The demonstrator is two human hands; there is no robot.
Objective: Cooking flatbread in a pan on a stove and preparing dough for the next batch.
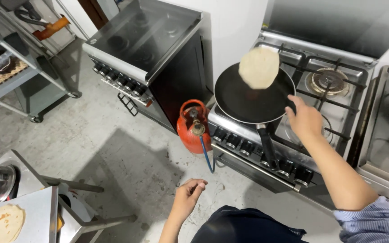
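Head view: flatbread (259, 67) sits over the far rim of the black pan (248, 96), tilted, part of it past the edge. Can't tell if it's airborne or just resting on the rim. Right hand (305, 119) is at the pan's right edge, fingers loosely spread and flat, holding nothing. Left hand (187, 198) hangs low over the floor, fingers curled in narrow, empty as far as it shows.

Risks, as I judge them: bread could slide off the back toward the wall or onto the bare burner (327, 81) just beside; cause = it's off-centre w/ little pan under it. Fingertips are v. near the pan rim, so a burn is possible if it's hot. Pan handle (267, 146) sticks out over the stove knobs (248, 148) toward the body, so a bump could tip it. Red gas cylinder (194, 126) and blue hose (205, 155) stand near the feet.

Room: open concrete floor (113, 148) to the left; second stove (145, 45) and steel table w/ another flatbread (3, 222) well apart.
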